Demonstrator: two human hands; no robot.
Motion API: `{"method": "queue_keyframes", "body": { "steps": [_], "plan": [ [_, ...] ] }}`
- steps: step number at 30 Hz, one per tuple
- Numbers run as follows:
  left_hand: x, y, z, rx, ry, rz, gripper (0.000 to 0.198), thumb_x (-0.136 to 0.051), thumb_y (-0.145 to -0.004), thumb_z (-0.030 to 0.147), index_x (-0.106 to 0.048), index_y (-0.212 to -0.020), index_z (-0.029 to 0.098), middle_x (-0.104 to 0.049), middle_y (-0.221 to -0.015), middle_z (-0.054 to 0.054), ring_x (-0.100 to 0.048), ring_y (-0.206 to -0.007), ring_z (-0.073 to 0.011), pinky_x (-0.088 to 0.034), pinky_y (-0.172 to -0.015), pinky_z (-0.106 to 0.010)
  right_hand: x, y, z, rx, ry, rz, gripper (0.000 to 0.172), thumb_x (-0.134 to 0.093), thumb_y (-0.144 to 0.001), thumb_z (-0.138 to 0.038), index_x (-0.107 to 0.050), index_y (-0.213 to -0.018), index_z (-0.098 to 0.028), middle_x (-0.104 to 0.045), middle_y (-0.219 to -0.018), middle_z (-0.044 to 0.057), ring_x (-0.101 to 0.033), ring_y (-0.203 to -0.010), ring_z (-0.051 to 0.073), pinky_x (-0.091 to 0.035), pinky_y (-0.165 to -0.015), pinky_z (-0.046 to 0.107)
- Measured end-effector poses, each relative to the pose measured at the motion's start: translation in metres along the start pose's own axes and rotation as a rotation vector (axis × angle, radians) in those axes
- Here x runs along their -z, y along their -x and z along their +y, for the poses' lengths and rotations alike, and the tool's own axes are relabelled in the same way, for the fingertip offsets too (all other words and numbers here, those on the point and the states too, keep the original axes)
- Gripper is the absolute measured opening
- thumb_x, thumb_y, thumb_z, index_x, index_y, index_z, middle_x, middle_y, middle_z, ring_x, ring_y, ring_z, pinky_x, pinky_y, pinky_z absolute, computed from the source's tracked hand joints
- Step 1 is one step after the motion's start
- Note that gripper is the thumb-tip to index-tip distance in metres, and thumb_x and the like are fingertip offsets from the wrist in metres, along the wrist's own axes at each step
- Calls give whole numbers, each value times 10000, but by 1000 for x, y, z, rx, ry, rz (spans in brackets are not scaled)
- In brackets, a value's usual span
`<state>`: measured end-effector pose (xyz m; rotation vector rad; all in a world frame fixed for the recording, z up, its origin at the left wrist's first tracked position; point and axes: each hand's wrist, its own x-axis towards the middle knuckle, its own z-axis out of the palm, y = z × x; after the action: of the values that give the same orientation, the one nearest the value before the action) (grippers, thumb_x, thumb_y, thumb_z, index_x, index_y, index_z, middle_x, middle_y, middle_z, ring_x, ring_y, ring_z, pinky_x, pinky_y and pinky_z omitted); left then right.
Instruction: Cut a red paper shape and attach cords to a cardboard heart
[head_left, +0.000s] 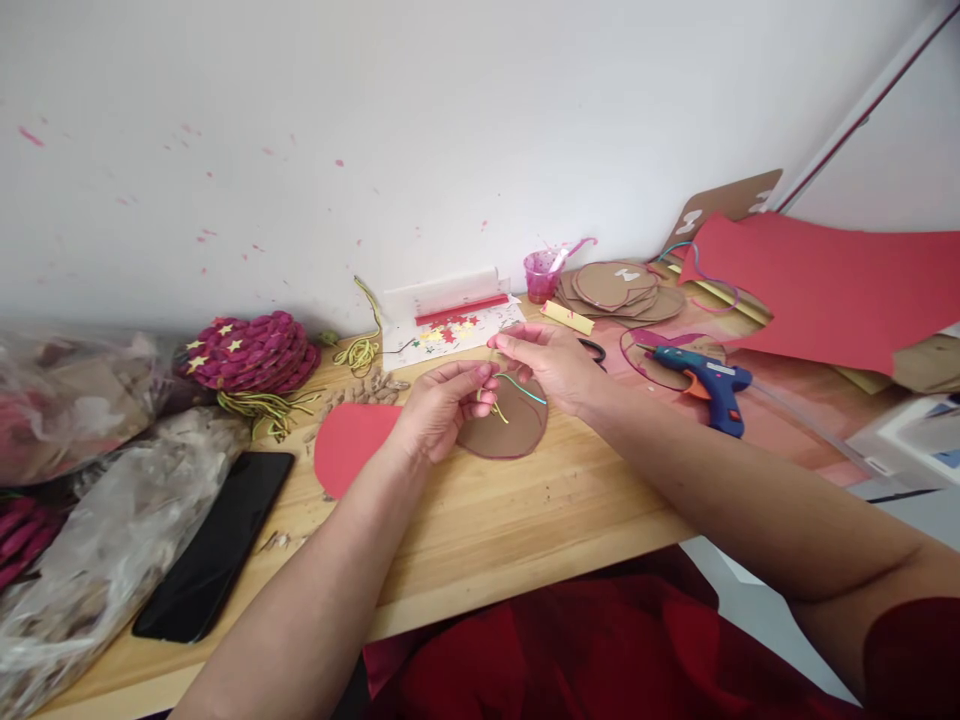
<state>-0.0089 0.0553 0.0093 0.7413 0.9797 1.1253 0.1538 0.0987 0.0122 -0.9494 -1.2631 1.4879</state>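
My left hand (448, 402) is pinched on a short yellow-green cord (500, 412), whose tail hangs below the fingers. Close beside it, my right hand (551, 362) has thumb and finger pressed together; what looks like the same cord runs up to it, though the fingers hide most of it. Under both hands lies a round brown cardboard piece (499, 440) with a purple outline. A thin turquoise strand (525, 389) shows over that cardboard. Left of it, partly behind my left forearm, is a red rounded sheet (352, 445).
Black scissors (595, 350) and a blue glue gun (709, 380) lie to the right. Cardboard rounds (611, 284), a stained cup (541, 277) and star cutouts (454, 330) sit behind. A phone (217, 545), plastic bag (127, 560) and purple star-topped stack (255, 352) occupy the left.
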Motion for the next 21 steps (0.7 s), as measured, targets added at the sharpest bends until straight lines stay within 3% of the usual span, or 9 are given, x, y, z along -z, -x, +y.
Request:
{"method": "queue_keyframes", "body": {
  "steps": [8, 15, 18, 21],
  "plan": [
    [3, -1, 10, 18, 114, 80, 82, -687, -845, 177, -704, -909, 130, -734, -918, -77, -735, -684, -160, -635, -624, -257, 1, 1, 5, -67, 176, -111, 228, -749, -809, -396, -740, -881, -181, -714, -822, 58, -569, -663, 133, -375, -509, 243],
    [2, 1, 7, 5, 118, 42, 151, -771, -790, 230, -712, -911, 160, -723, -913, -51, -710, -726, -148, -638, -673, -292, -3, 5, 2, 60, 262, -299, 165, -773, -756, -337, -723, -753, -179, -698, -773, 15, -596, -734, 137, -457, -685, 272],
    [3, 2, 6, -1, 91, 52, 202, -811, -762, 267, -727, -917, 169, -729, -985, -39, -689, -767, -126, -609, -692, -258, -3, 5, 2, 23, 288, -263, 150, -756, -751, -314, -700, -725, -177, -671, -725, 7, -554, -667, 125, -431, -633, 270],
    [5, -1, 6, -48, 68, 117, 222, -843, -732, 282, -737, -889, 167, -732, -970, -23, -652, -725, -79, -528, -609, -173, -3, 5, 1, -9, 298, -238, 168, -757, -744, -322, -671, -725, -179, -631, -694, -7, -517, -621, 113, -393, -580, 263]
  ]
}}
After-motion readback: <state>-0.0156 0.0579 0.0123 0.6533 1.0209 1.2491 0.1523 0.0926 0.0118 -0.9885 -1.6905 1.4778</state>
